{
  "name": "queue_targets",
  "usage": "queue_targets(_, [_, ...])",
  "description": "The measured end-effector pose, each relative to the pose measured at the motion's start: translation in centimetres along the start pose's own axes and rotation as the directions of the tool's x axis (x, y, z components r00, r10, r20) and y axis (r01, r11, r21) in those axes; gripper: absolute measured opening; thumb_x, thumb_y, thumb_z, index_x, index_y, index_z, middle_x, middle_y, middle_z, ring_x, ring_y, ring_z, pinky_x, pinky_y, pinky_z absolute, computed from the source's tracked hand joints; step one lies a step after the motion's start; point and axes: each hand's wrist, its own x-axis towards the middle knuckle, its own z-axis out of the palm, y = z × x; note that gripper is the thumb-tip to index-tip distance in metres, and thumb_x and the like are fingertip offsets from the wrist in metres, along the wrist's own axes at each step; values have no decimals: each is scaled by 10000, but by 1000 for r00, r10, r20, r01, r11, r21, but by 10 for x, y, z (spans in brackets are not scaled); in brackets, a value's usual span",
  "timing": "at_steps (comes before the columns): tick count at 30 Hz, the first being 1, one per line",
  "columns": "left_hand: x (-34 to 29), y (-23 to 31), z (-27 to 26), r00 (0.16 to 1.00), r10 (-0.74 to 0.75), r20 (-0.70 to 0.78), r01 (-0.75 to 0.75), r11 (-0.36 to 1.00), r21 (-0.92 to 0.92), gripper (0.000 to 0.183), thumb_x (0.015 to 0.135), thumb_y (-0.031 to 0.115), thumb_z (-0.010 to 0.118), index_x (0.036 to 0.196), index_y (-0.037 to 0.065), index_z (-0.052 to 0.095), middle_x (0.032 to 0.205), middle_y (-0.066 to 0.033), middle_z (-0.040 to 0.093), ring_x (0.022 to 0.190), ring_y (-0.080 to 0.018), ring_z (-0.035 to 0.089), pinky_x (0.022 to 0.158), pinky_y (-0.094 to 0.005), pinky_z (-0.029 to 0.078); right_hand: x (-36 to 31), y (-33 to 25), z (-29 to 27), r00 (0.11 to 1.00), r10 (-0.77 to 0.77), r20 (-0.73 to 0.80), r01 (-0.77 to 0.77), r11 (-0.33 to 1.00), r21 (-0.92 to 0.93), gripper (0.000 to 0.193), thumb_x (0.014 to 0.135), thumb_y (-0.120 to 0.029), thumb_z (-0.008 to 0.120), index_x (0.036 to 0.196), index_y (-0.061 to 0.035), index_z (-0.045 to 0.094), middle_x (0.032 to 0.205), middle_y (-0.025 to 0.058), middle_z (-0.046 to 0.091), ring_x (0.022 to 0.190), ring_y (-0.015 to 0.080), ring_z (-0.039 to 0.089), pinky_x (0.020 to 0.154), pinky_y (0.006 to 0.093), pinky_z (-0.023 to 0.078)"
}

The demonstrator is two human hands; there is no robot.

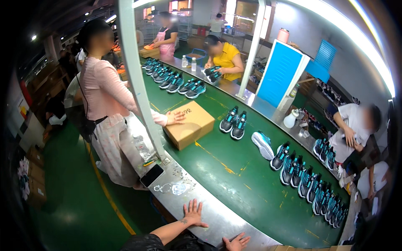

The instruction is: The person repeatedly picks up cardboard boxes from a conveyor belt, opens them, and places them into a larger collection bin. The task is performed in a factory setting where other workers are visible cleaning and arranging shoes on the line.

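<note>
My left hand (194,215) lies flat on the metal ledge (213,213), fingers spread, holding nothing. To its right and nearer the lower edge, my right hand (237,242) rests open on the same ledge. Beyond my left hand lie a clear crumpled plastic piece (179,188) and a black phone (152,175). Across the green work surface (222,180) stands a row of black and teal sneakers (297,172). One shoe (262,145) is tipped on its side, showing a white sole. A pair of sneakers (233,123) stands farther off, beside a brown cardboard box (190,124).
A person in pink (106,83) rests a hand on the box. A white post (140,83) rises from the ledge. Across the surface, a person in yellow (228,58) handles shoes, and others work at the right. A blue panel (279,75) and spray bottle (290,119) stand along the far ledge.
</note>
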Motion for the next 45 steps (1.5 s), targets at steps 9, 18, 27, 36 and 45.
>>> queue_targets(9, [82, -32, -130, 612, 209, -763, -236, 969, 77, 989, 656, 383, 719, 1379, -17, 175, 1429, -268, 103, 1323, -412, 140, 1046, -570, 106, -7, -13, -2, 999, 30, 23, -30, 999, -15, 1046, 716, -681, 506, 1391, 41, 163, 1409, 368, -19, 1327, 473, -69, 1047, 589, 4])
queue_targets(18, [142, -46, -183, 809, 238, -537, -170, 970, 173, 1078, 695, 768, 416, 1422, 31, 115, 1456, -278, -15, 1354, -414, -34, 1047, -581, -2, -6, -45, -9, 982, 100, -158, -49, 954, 296, 990, 703, -490, 665, 1361, 68, 178, 1374, 408, 35, 1314, 492, 57, 1068, 527, 119])
queue_targets(27, [153, -36, -256, 572, 163, -804, -356, 932, -64, 757, 723, 450, 672, 1286, 15, 412, 1304, -217, 434, 1212, -297, 420, 1030, -435, 246, 111, -206, -100, 978, 77, -194, 151, 383, 911, 694, 878, -397, 526, 1339, 62, 282, 1361, 237, 350, 1275, 310, 338, 1046, 355, 265])
queue_targets(36, [178, -45, -213, 950, 311, 25, 85, -183, -980, 516, 869, 408, 465, 1202, 14, 473, 1102, -148, 575, 988, -254, 579, 865, -360, 471, 114, -199, -118, 947, -245, -208, 281, 319, 905, 675, 879, -389, 515, 1387, -19, 267, 1392, 156, 356, 1295, 238, 315, 1060, 312, 231])
queue_targets(45, [37, 50, -271, 890, 448, -86, 113, -399, -910, 505, 860, 389, 425, 1214, 32, 464, 1116, -140, 572, 926, -254, 603, 783, -352, 509, -9, -182, -317, 711, -241, -661, 621, 657, 428, 546, 889, -428, 465, 1277, -44, 461, 1109, 193, 570, 1002, 313, 498, 889, 367, 398])
